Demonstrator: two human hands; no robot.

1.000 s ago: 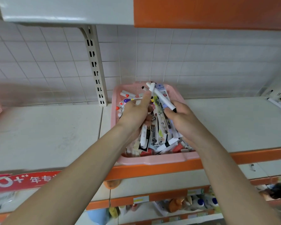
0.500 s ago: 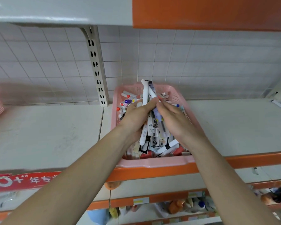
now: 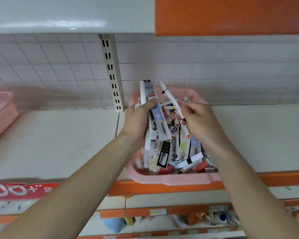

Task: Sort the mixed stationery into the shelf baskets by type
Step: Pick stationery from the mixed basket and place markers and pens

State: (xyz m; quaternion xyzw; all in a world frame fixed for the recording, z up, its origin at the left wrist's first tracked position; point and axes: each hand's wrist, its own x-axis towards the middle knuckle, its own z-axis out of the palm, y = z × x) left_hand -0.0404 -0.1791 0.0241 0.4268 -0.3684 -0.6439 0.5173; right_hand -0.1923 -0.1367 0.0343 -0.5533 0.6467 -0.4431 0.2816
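A pink basket [image 3: 173,180] sits at the shelf's front edge, heaped with mixed pens, markers and packaged refills. Over its left half my left hand [image 3: 136,119] grips a bundle of packaged pens [image 3: 155,114] and a white pen, standing nearly upright. My right hand [image 3: 197,118] is over the basket's right half and pinches a single white pen [image 3: 171,99] with a black band, tilted up to the left. The two hands are a short gap apart.
A second pink basket [image 3: 2,111] stands at the far left of the same white shelf [image 3: 59,140]. A slotted upright post [image 3: 111,73] runs up the tiled back wall. Another shelf hangs overhead, and lower shelves hold bottles and goods.
My hands met over the basket half a second ago and have drawn apart. The right hand now holds the white pen alone, while the left keeps the bundle. The view has shifted left.
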